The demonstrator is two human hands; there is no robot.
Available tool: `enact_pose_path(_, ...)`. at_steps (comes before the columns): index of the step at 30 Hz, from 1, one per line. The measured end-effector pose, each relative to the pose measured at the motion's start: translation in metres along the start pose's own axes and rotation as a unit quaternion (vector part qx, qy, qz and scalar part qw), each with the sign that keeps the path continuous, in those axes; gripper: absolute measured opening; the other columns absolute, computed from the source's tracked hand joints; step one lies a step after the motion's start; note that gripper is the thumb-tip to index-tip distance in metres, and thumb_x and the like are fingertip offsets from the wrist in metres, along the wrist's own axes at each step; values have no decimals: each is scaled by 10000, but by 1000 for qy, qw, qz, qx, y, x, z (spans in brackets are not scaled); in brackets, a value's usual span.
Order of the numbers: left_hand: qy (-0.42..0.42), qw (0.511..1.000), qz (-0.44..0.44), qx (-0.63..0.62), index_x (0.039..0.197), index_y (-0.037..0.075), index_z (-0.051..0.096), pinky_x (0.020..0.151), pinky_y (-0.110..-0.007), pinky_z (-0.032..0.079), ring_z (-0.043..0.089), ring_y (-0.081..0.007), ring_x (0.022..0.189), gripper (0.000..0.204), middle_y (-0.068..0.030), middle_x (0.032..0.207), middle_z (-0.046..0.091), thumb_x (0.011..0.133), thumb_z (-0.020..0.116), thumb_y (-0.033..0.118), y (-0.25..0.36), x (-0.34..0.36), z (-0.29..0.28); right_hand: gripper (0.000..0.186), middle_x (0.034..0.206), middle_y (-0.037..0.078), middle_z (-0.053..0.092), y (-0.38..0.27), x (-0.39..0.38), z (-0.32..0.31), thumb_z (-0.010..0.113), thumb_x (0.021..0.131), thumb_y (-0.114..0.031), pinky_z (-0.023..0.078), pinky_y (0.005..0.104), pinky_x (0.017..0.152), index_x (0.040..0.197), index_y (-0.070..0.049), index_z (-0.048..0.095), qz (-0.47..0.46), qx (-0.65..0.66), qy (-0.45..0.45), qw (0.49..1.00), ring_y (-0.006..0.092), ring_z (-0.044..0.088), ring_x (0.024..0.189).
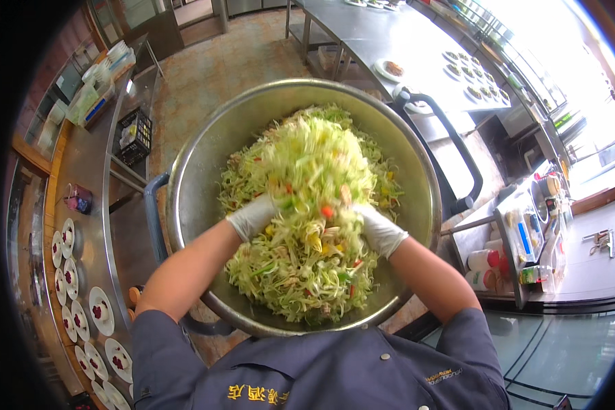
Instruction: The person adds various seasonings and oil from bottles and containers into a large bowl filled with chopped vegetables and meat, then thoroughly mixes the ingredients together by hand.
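Observation:
Right in front of me stands a big round steel mixing bowl (191, 198) with a rolled rim. Shredded cabbage salad (301, 287) fills its middle, pale green with red, orange and yellow bits. My left hand (254, 217), in a white glove, reaches into the heap from the left; its fingers are buried under the shreds. On the other side my right hand (381, 231), gloved too, is sunk in the same heap with its fingers hidden. Between both hands a mound of the salad rises, blurred by motion at its top.
Curved handles (461, 147) flank the bowl. Along the left counter lie several white plates (101, 311) with dark red food. A black crate (133, 137) sits beneath that counter. At the upper right, a steel table (352, 31) bears small plated dishes (471, 75). Jars and bottles (485, 263) fill a shelf at right.

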State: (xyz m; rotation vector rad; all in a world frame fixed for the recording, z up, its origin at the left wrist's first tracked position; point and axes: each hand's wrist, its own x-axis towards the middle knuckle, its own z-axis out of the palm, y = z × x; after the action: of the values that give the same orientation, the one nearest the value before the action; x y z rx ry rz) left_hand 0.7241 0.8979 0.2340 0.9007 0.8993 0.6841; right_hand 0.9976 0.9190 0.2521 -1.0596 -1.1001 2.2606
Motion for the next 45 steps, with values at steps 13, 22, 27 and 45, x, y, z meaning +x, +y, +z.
enact_pose_path(13,118,925,154,327,1485,-31,165,943,-330,499,639,-250,999,990,-194,1173,640,825,721,453,169,-40,68,484,1171,103,625,-131,-17,36,598,939,-219,567,257,707,1368,-57,443,-43,-295,230,926,176,647,946)
enact_pose_path(22,-52,785,-342,514,1422,76,440,1082,-505,349,424,-367,1331,681,-210,1485,376,963,380,576,15,-63,-59,797,1501,198,334,-10,-60,2,510,930,-578,385,424,1073,1468,-28,302,333,-178,111,919,328,394,1346)
enact_pose_path(27,22,948,-317,-17,1434,51,396,985,-414,468,486,-263,1275,654,-196,1424,454,959,497,490,-95,-26,-40,589,1322,80,558,69,-15,1,607,937,-414,484,338,971,1374,-48,459,236,83,-74,965,168,560,1157)
enact_pose_path(45,45,967,177,180,1399,33,372,999,-325,432,536,-179,1127,733,-106,1239,571,797,768,167,121,-51,48,615,1228,159,568,-68,-31,42,632,916,-319,581,364,724,1409,-55,375,-93,-16,65,993,201,604,1038)
